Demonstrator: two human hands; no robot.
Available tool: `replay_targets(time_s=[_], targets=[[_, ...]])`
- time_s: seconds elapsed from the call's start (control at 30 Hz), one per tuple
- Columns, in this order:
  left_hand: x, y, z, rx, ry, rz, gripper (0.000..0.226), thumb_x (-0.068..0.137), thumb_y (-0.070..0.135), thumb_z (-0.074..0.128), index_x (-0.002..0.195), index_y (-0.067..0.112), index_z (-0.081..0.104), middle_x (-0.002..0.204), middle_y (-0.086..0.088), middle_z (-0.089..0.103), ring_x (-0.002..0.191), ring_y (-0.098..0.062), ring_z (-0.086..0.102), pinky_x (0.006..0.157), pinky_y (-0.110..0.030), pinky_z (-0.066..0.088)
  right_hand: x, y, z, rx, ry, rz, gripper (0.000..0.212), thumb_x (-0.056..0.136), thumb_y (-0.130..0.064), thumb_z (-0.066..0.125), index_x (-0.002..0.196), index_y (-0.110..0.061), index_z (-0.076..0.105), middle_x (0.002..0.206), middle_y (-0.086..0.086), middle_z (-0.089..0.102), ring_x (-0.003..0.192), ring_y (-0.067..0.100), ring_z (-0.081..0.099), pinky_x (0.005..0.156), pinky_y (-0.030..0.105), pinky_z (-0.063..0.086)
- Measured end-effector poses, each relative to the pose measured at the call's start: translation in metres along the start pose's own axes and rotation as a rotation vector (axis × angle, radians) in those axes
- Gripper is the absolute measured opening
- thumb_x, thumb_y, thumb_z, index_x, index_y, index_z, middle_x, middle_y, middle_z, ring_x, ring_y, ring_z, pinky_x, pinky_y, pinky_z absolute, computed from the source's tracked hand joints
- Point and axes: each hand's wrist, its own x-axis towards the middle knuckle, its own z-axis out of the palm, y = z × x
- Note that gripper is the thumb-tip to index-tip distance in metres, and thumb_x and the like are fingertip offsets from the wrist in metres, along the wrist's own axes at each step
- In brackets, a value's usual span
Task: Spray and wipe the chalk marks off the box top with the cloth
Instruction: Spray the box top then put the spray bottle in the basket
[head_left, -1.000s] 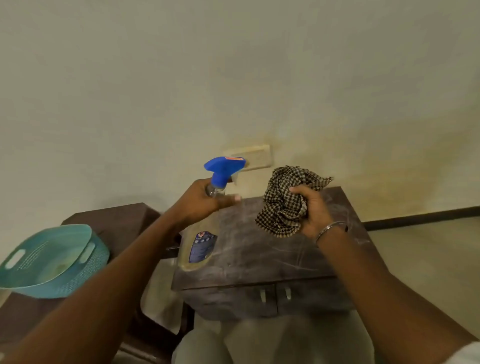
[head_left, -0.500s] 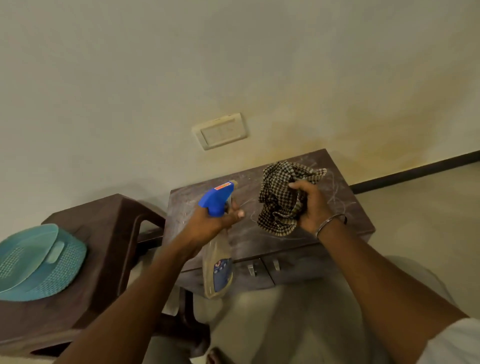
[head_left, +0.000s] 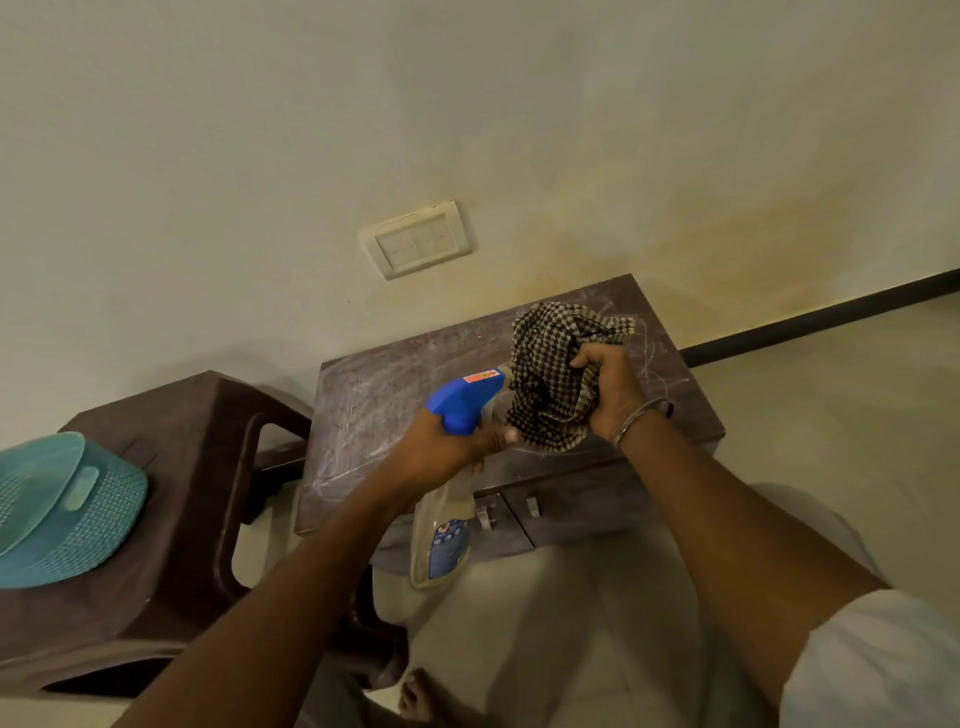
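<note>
Many chalk marks (head_left: 358, 415), brn box top (head_left: 447, 351)

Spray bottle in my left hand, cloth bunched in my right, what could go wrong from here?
1. The spray bottle nozzle, held by the left hand, points almost straight at the cloth, so the spray may soak the cloth rather than the box top.
2. The right hand grips the cloth in a tight wad; it may smear the chalk marks rather than lift them.
3. Marks spread across the top, so the left side could be missed.
</note>
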Motion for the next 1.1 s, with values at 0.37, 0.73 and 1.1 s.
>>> replay_targets(time_s=[0.37,0.73,1.1], targets=[[0.004,0.001,-0.003,0.040,0.128,-0.049,0.036,0.078,0.034,0.079,0.097,0.016,0.054,0.065,-0.008,0.060,0.051,-0.008,0.057,0.052,-0.017,0.050,-0.003,-0.002,0.000,-0.035,-0.026,0.024,0.029,0.080,-0.005,0.037,0.091,-0.005,0.064,0.087,0.009,0.067,0.083,0.030,0.061,0.079,0.040,0.052],[-0.014,0.009,-0.001,0.048,0.083,-0.031,0.023,0.078,0.029,0.079,0.080,0.019,0.059,0.057,0.001,0.060,0.050,-0.006,0.056,0.052,-0.018,0.051,-0.003,-0.005,-0.004,-0.027,-0.022,0.016,0.030,0.080,-0.006,0.036,0.092,-0.005,0.063,0.089,0.010,0.065,0.083,0.030,0.059,0.080,0.041,0.051],[-0.009,0.012,-0.001,0.225,0.185,0.065,0.031,0.077,0.035,0.080,0.083,0.021,0.053,0.064,0.001,0.056,0.059,-0.014,0.058,0.060,-0.027,0.052,-0.005,-0.002,-0.004,-0.024,-0.055,0.016,0.034,0.082,-0.006,0.035,0.098,-0.003,0.065,0.095,0.012,0.067,0.087,0.033,0.061,0.085,0.045,0.051]])
